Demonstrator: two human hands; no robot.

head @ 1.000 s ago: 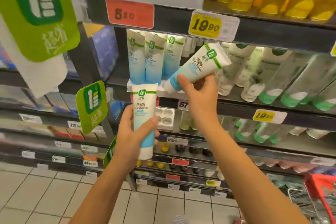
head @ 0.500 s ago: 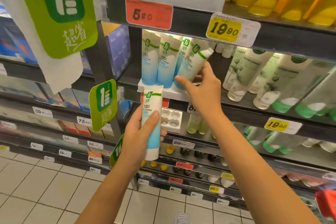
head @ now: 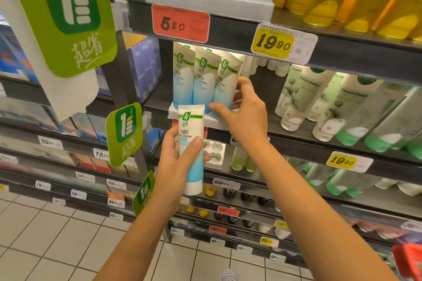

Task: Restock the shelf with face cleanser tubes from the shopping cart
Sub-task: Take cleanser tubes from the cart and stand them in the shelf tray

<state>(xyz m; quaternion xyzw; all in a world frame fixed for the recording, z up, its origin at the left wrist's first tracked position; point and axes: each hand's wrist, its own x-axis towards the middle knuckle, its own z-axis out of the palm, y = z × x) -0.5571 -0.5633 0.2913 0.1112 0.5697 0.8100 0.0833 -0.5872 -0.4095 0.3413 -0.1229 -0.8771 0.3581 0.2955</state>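
White-and-blue face cleanser tubes are standing cap-down in a white tray (head: 214, 123) at the left end of the middle shelf (head: 296, 145). Three tubes are showing in the front row, pressed side by side, with their crimped ends pointing up.

The right hand (head: 247, 118) is reaching to the rightmost tube (head: 225, 84) of that row. The thumb is lying across the tube's lower front, and the fingers (head: 245, 83) are curling round its right side, so the hand is gripping it. This tube is standing nearly upright in the tray and is touching its left neighbour.

The left hand (head: 172, 166) is holding the spare tube (head: 191, 134) upright, cap down, below and in front of the tray. The thumb is pressing across the printed front and the fingers are wrapping round the back. In this view the tube's top edge is overlapping the tray front.

On the edge of the shelf above, a red price tag (head: 180, 23) is reading 5.80 and a yellow price tag (head: 272, 42) is reading 19.90. Pale bottles (head: 296, 98) are filling the middle shelf to the right of the tray. A green sign (head: 64, 18) is hanging at the upper left.
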